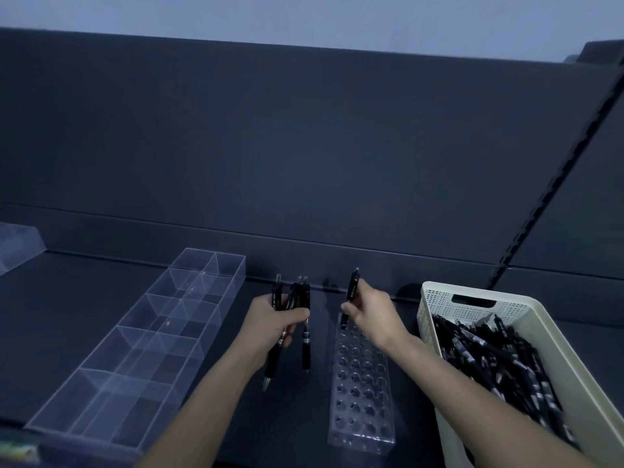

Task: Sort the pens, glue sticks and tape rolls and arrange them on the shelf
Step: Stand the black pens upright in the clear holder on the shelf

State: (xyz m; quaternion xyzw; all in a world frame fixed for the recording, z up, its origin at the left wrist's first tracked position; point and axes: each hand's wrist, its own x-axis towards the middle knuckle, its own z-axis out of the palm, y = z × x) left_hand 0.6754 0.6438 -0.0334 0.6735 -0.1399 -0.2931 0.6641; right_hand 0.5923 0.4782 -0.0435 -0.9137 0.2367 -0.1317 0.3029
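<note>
My left hand (275,320) grips a bundle of several black pens (305,332), their tips hanging down over the dark shelf (84,298). My right hand (371,314) pinches a single black pen (352,289), held upright over the far end of a clear pen holder (359,393) with rows of round holes. The holder's holes look empty. To the right, a cream plastic basket (526,329) holds a heap of many black pens (499,363).
A long clear acrylic organizer (148,346) with several divided compartments lies on the shelf to the left. Another clear piece (17,244) sits at the far left edge. The dark back panel (304,146) rises behind the shelf, and a slotted upright (553,170) runs diagonally at right.
</note>
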